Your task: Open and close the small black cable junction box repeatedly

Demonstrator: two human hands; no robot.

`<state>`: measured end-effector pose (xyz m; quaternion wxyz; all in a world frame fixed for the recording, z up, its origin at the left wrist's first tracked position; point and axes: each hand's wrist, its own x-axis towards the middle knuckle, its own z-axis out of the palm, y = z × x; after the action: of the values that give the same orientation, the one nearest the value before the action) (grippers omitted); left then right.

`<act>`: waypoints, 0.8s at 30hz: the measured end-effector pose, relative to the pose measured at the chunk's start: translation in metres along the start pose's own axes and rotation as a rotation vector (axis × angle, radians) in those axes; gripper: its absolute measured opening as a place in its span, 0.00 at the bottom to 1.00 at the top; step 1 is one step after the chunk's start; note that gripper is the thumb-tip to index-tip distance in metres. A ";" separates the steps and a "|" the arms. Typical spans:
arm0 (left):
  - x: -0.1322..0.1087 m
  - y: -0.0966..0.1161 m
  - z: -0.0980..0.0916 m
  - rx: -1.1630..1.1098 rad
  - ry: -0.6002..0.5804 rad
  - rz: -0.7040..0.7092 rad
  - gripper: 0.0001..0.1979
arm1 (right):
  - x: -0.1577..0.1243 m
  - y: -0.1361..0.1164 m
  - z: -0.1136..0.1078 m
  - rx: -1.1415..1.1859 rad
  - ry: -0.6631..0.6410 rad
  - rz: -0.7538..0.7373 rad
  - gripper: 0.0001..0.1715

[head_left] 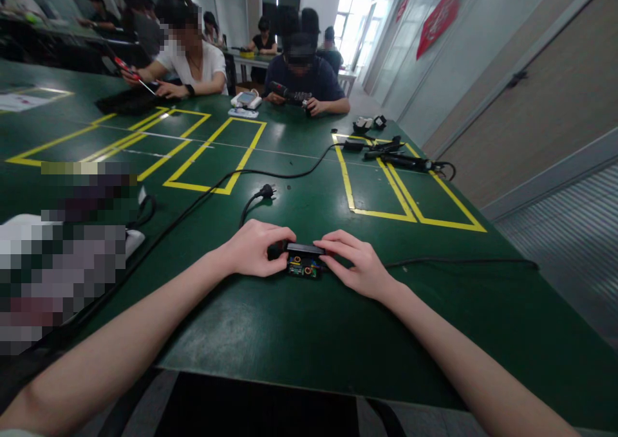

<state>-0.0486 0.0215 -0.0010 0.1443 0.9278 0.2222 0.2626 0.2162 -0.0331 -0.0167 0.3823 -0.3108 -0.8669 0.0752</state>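
In the head view, an opened black power adapter is held just above or on the green table, in front of me. Its black plastic casing (306,249) is tilted up along the far side. A small circuit board (303,268) with copper-wound coils shows on the near side. My left hand (258,249) pinches the left end with thumb and fingers. My right hand (355,263) grips the right end, its fingertips on the casing. A black cable (434,262) runs off to the right. Beyond my left hand lies a black mains plug (265,192) on its cord.
Yellow tape (381,216) marks rectangles on the green table (241,334). A long black cable (203,195) crosses to another adapter (354,145) and black tools (405,160). Blurred items lie at left. Two people sit opposite, one holding a red-handled screwdriver (130,70).
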 end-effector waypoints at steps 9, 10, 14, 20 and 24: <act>0.000 0.003 0.000 0.033 -0.097 -0.028 0.24 | 0.003 -0.003 -0.003 0.017 -0.024 -0.020 0.14; 0.000 0.003 0.001 0.037 -0.102 -0.031 0.23 | 0.003 -0.004 -0.003 0.018 -0.033 -0.025 0.14; 0.000 0.006 0.004 0.018 -0.106 -0.044 0.18 | 0.003 -0.005 -0.004 0.025 -0.089 -0.031 0.11; 0.001 0.009 0.007 -0.006 -0.102 -0.056 0.13 | 0.006 -0.008 -0.007 0.001 -0.171 -0.038 0.07; 0.001 0.008 0.007 0.007 -0.112 -0.059 0.13 | 0.005 -0.008 -0.008 -0.024 -0.232 -0.037 0.09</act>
<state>-0.0415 0.0141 -0.0034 0.1608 0.9346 0.2422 0.2052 0.2152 -0.0374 -0.0048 0.2769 -0.2884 -0.9118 0.0933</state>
